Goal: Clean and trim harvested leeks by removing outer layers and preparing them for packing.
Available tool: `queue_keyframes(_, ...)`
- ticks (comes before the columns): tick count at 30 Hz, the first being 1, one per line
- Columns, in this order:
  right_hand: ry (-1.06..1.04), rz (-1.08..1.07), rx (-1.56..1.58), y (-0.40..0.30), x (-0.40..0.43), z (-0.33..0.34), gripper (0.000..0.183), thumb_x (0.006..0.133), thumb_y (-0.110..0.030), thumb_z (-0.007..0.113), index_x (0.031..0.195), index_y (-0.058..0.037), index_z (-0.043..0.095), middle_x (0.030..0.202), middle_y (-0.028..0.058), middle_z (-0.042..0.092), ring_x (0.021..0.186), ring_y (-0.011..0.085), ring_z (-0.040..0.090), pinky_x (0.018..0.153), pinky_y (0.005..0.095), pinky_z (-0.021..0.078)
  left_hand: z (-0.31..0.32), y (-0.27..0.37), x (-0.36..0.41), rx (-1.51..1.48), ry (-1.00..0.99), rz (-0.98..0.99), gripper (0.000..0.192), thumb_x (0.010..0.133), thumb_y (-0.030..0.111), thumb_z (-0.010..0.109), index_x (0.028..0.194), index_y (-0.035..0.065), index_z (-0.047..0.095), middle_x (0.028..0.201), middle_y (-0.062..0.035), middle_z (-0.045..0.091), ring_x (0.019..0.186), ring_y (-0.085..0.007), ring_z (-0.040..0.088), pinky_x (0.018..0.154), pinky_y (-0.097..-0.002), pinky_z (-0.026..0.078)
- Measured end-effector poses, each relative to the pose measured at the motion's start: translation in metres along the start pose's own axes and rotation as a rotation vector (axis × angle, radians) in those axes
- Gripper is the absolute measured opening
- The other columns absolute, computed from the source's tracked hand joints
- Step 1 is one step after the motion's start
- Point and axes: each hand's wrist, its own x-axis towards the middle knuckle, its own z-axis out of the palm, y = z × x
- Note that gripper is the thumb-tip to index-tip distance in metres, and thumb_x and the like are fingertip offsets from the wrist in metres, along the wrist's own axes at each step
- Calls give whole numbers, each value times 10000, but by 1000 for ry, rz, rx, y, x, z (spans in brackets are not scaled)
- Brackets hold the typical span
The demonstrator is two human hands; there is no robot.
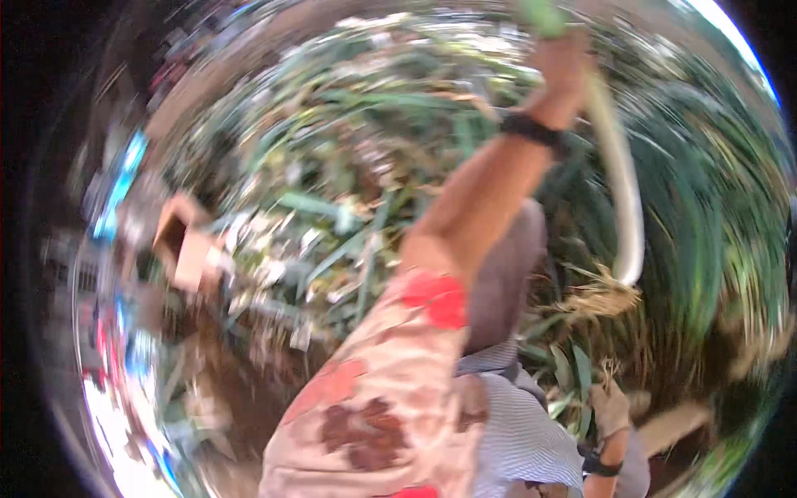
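Observation:
My left hand (562,59), blurred at the top of the view, is closed around a long leek-like stalk (622,187). The stalk's pale shaft hangs down to the right of my forearm and ends in a tuft of straw-coloured roots (601,297). Green shows above the fist. Low on the right, my right hand (609,408) is held with curled fingers near some green leaves (563,367). Thin pale wisps rise above it, but whether it grips anything is unclear. Both wrists wear dark bands.
Cut leaves and pale scraps (336,205) cover the ground at centre. A dense heap of long green stalks (697,187) lies on the right. At left stands an orange-brown block with a hollow (193,249). My bent knee (507,274) and striped cloth (526,423) are close by.

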Motion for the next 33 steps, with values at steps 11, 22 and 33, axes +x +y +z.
queue_keyframes(11, -355, 77, 275, -61, 34, 15, 310, 847, -173, 551, 1090, 18, 579, 931, 101, 643, 771, 165, 564, 705, 307, 458, -281, 368, -43, 434, 458, 614, 336, 794, 238, 575, 1014, -2, 493, 735, -82, 547, 636, -191, 557, 530, -323, 440)
queue_keyframes(22, -489, 28, -2, -39, 78, 70, 396, 883, -192, 558, 1210, 24, 511, 875, 111, 646, 716, 208, 579, 622, 335, 444, -592, 727, -445, 1411, 1286, 283, 450, 873, 448, 499, 673, 51, 569, 589, -90, 581, 440, -148, 500, 422, -308, 388)
queue_keyframes(33, -383, -128, -300, -27, 99, 26, 380, 857, -342, 454, 1019, -28, 593, 1019, 229, 601, 942, 371, 570, 789, 435, 460, -460, 221, -210, -75, 278, -552, 265, 926, 187, 499, 1103, 7, 577, 1044, -116, 640, 973, -206, 620, 827, -338, 527)
